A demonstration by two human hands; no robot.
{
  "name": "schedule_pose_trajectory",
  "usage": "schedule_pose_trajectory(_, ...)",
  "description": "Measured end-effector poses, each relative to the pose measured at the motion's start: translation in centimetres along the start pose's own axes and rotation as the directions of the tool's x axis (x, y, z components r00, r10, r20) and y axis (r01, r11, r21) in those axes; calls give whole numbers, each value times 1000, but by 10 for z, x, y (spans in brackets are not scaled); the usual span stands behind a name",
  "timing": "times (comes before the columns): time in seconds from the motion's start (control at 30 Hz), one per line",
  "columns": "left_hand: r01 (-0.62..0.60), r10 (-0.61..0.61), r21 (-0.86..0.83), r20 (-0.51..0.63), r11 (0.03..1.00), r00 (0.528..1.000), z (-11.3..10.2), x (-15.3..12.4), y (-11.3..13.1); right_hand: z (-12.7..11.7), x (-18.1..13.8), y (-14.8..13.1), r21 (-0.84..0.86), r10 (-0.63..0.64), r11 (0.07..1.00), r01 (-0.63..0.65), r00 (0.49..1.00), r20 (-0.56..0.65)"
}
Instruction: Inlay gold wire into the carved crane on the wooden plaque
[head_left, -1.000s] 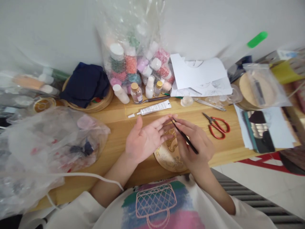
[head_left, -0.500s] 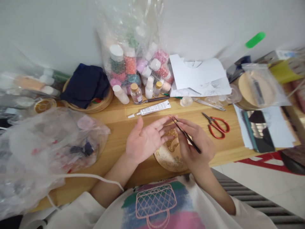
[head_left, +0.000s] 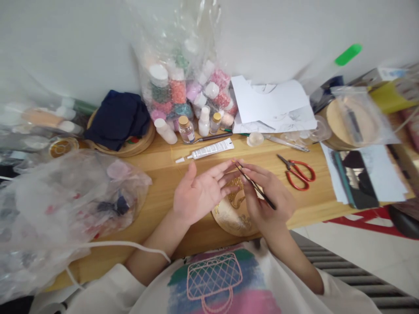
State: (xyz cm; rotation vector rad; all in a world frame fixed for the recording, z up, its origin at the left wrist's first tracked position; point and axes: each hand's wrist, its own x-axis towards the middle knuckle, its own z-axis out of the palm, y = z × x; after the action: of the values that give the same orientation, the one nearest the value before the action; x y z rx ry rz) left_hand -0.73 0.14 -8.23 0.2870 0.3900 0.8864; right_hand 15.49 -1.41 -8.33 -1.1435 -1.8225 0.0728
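My left hand [head_left: 198,196] is palm up with its fingers stretched out to the right. In my right hand [head_left: 270,196] is a pair of dark tweezers [head_left: 260,189], gripped by thumb and fingers. The tweezers' tips meet the fingertips of my left hand, where a tiny orange-gold speck shows, too small to name. Beneath both hands lies a round wooden disc [head_left: 234,222] with a gold raised pattern and drawn lines. My hands cover part of it.
Red-handled scissors [head_left: 299,174] lie to the right. A white glue tube [head_left: 211,149] and small bottles [head_left: 186,130] stand or lie behind my hands. A clear plastic bag [head_left: 81,196] fills the left side, with a white cord [head_left: 131,245] crossing my left forearm. A phone [head_left: 360,179] rests on paper.
Both hands hold nearly the same pose. The tweezers' tips have shifted very slightly at the left fingertips, and the camera view has moved a little.
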Motion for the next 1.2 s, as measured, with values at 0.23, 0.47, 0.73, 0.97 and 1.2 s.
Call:
schedule_pose_trajectory(0.23,-2,2,1,21,1000,1000,-2,0,-2,-1,0,0,-42,-18,999,19,1000,22)
schedule_pose_trajectory(0.47,-2,1,40,11,999,1000,-3,1,-2,0,-2,1,-47,-9,999,10,1000,16)
schedule_pose_trajectory(0.73,-5,4,74,6,997,1000,-3,1,-2,0,-1,0,-23,16,1000,-16,1000,19)
schedule_pose_trajectory(0.97,-3,1,106,16,994,1000,-5,2,-3,0,-1,-1,-9,42,999,-42,999,16)
schedule_pose_trajectory(1.2,-12,10,80,30,997,1000,-5,2,-6,0,0,-1,-11,60,998,-59,998,17)
